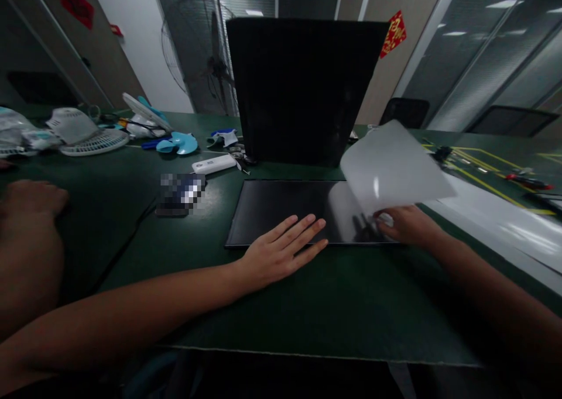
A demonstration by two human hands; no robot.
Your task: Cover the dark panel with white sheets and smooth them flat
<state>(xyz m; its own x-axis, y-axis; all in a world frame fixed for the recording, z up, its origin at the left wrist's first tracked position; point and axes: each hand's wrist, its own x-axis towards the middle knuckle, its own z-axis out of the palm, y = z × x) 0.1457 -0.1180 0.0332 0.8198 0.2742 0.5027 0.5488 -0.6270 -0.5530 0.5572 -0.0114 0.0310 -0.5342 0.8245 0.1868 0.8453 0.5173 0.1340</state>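
A flat black screen panel [285,203] lies on the green table in front of me. My left hand [283,250] is spread open over its near edge, fingers pointing right; whether all of them touch the glossy surface I cannot tell. At the panel's right end, my right hand [406,223] pinches the lower edge of a translucent film sheet [390,168]. The sheet curves upward above the right part of the panel, and its whitish reflection shows in the dark surface.
A large black upright panel [307,89] stands behind. To the left are a pixelated device [180,194], a white stick-shaped case [214,164], blue fan blades [178,144] and another person's arm [30,247]. White sheets [496,217] and a red-handled tool [529,181] lie right.
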